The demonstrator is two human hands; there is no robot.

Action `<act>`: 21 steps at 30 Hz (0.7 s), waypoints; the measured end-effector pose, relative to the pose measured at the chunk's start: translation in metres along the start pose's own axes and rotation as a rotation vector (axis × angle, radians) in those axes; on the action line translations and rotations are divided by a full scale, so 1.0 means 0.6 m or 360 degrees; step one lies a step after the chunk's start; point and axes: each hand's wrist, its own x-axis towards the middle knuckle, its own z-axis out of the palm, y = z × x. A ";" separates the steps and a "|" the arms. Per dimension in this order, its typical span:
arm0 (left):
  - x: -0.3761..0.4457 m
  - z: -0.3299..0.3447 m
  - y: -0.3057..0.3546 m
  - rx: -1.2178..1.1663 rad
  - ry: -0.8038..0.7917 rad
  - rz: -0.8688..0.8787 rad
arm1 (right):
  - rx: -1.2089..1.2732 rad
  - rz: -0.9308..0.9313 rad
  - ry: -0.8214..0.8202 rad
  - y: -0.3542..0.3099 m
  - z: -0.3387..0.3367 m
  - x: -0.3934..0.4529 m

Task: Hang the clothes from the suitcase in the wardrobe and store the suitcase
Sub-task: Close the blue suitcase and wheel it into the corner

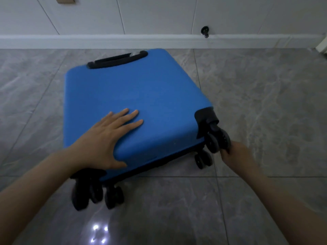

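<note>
A blue hard-shell suitcase [141,96] lies flat and closed on the grey tiled floor, its black wheels toward me and its black handle [117,59] at the far end. My left hand [109,138] rests flat on the shell near the wheel end, fingers spread, thumb hooked over the edge. My right hand [235,154] is curled around the upper right wheel [219,141]. No clothes are visible.
A white wall with a white skirting board [123,40] runs behind the suitcase. A black door stop [205,30] sticks out of it at the right. Grey marble-look floor tiles [265,103] surround the case on all sides.
</note>
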 end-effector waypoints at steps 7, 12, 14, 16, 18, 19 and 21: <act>0.020 -0.020 -0.059 0.0341 0.0270 -0.0431 | 0.0007 -0.0506 0.0049 -0.070 0.049 -0.051; 0.085 -0.060 -0.013 -0.0038 0.0683 -0.0748 | -0.0119 -0.0923 0.0039 -0.181 0.110 -0.099; 0.116 -0.075 0.050 -0.0384 0.0548 -0.0652 | -0.0243 -0.1013 0.0003 -0.212 0.123 -0.105; 0.131 -0.058 0.110 -0.0436 0.0132 -0.0515 | -0.0311 -0.1012 -0.0046 -0.222 0.131 -0.106; 0.129 -0.021 0.139 -0.0219 0.0004 -0.0399 | -0.0275 -0.0987 -0.0063 -0.219 0.134 -0.103; 0.125 -0.008 0.138 -0.0155 0.0045 -0.0383 | -0.0274 -0.0989 -0.0068 -0.215 0.133 -0.103; 0.124 0.006 0.126 -0.0156 0.0122 -0.0368 | -0.0221 -0.0939 -0.0175 -0.197 0.128 -0.097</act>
